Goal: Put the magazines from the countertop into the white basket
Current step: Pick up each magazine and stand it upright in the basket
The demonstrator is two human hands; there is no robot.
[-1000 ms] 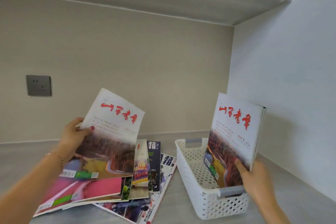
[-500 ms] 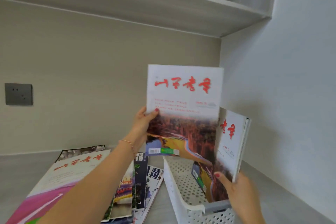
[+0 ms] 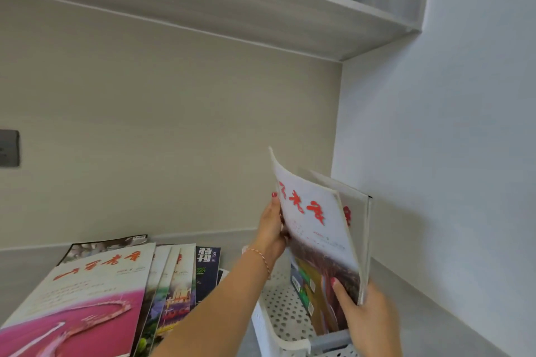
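**— What's the biggest thing that could go wrong here?**

— The white basket (image 3: 278, 324) tipping, I'd judge. It sits on the worktop (image 3: 420, 313) near the corner, and both magazines stand on end against its right side, so the weight leans one way.

**— And the pile on your left?**

— The fanned stack of magazines (image 3: 121, 293) lies on the worktop, overlapping loosely. My left forearm crosses just above it; a careless sweep could push glossy covers off the edge.

**— The one you're putting in?**

— The magazine with the red title (image 3: 313, 229) is upright over the basket, its top corner curling. My left hand (image 3: 271, 236) pinches its left edge, and my right hand (image 3: 362, 316) clamps its lower corner together with the magazine behind (image 3: 355, 211). If it bows further, it could slump and crease.

**— Smallest worry?**

— My right thumb slipping on the slick cover.
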